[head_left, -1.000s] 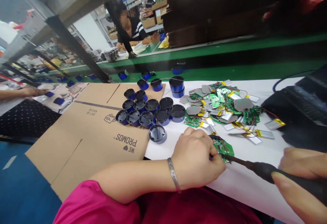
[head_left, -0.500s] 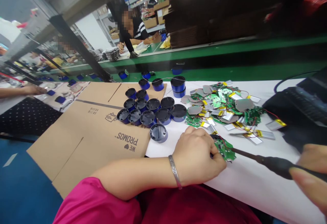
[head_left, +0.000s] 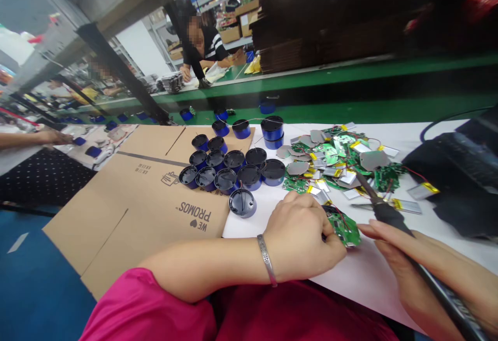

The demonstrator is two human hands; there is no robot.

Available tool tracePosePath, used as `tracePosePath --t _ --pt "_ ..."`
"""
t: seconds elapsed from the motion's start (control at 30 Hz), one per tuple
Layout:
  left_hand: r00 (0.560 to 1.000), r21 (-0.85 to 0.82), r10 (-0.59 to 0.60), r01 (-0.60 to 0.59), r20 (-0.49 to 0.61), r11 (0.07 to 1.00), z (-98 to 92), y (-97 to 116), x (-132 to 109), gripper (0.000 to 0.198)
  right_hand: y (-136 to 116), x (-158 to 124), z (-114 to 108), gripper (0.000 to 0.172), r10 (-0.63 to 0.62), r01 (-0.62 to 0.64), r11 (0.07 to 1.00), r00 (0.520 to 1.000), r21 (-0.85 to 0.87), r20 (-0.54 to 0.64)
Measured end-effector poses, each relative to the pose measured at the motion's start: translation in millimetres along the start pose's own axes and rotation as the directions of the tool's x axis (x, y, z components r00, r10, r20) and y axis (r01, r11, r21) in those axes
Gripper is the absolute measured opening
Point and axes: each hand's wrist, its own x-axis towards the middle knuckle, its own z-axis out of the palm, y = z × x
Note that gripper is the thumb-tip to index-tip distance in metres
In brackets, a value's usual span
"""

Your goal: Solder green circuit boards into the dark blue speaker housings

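My left hand (head_left: 301, 237), with a silver bangle at the wrist, is closed on a green circuit board (head_left: 344, 229) with thin red and black wires. In my right hand (head_left: 420, 263) lies a soldering iron (head_left: 391, 214), its dark tip pointing up and left over the pile, away from the held board. The fingertips of that hand reach the board's right edge; whether they press on it I cannot tell. Left of my left hand stands a blue round housing (head_left: 241, 203) with a black top and a thin wire.
Circuit boards and silver battery cells (head_left: 342, 159) are heaped behind my hands. Several blue housings (head_left: 225, 179) stand on a flattened cardboard box (head_left: 155, 211). A dark bulky object (head_left: 462, 169) is at right. Beyond runs a green belt (head_left: 330, 112); a co-worker's hand (head_left: 56, 137) is at left.
My right hand has moved left to the board's edge. The soldering iron's tip has left the board and swung up toward the pile. My left hand has stayed in place.
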Motion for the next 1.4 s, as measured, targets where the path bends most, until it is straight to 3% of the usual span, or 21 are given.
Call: tracePosePath --t 0.1,0.2,0.33,0.5,0.67,0.77,0.87,1.0,1.17,1.3,1.4 --pt "0.998 0.051 0.045 -0.047 0.034 0.998 -7.6 1.5 2.0 0.013 3.2 -3.7 4.9 0.031 -0.084 0.083 0.996 0.996 0.029 0.009" --pt "0.983 0.092 0.072 -0.088 0.172 0.992 -17.2 4.9 8.3 0.015 6.1 -9.7 9.7 0.028 -0.076 0.075 0.997 0.997 0.024 0.025" --pt "0.942 0.239 0.081 -0.164 0.324 0.957 -22.8 10.0 20.1 0.036 9.6 -8.9 8.7 0.026 -0.069 0.069 0.998 0.997 0.008 -0.024" --pt "0.873 0.346 0.145 -0.331 0.467 0.878 -36.0 18.1 40.0 0.034 16.1 -0.4 7.4 0.022 0.024 -0.022 1.000 0.993 0.016 -0.112" --pt "0.914 0.377 0.140 -0.292 0.381 0.879 -64.0 32.7 69.5 0.017 16.2 -1.3 16.1 0.023 0.124 -0.121 0.992 0.981 0.029 -0.152" --pt "0.866 0.380 0.088 -0.305 0.493 0.873 -67.2 37.4 80.2 0.013 14.9 -2.9 17.5 0.022 0.174 -0.171 0.985 0.971 0.033 -0.163" --pt "0.837 0.406 0.078 -0.342 0.542 0.848 -57.0 34.7 79.3 0.034 14.7 -3.4 16.5 0.022 0.187 -0.185 0.982 0.967 0.029 -0.170" --pt "0.892 0.474 0.085 -0.314 0.444 0.823 -34.8 23.4 67.5 0.074 15.7 -2.9 15.5 0.023 0.147 -0.147 0.989 0.976 0.015 -0.159" --pt "0.897 0.469 0.090 -0.309 0.432 0.827 -20.9 13.2 62.4 0.049 16.0 2.7 10.4 0.029 0.060 -0.063 0.998 0.980 -0.009 -0.190" --pt "0.874 0.352 0.089 -0.283 0.478 0.892 -43.5 20.2 79.3 0.035 11.9 4.8 3.7 0.049 0.016 -0.023 0.999 0.965 -0.025 -0.261" --pt "0.909 0.257 0.029 -0.148 0.415 0.955 -74.8 32.6 104.7 0.033 9.9 -0.9 4.2 0.058 0.072 -0.083 0.996 0.954 -0.027 -0.289"
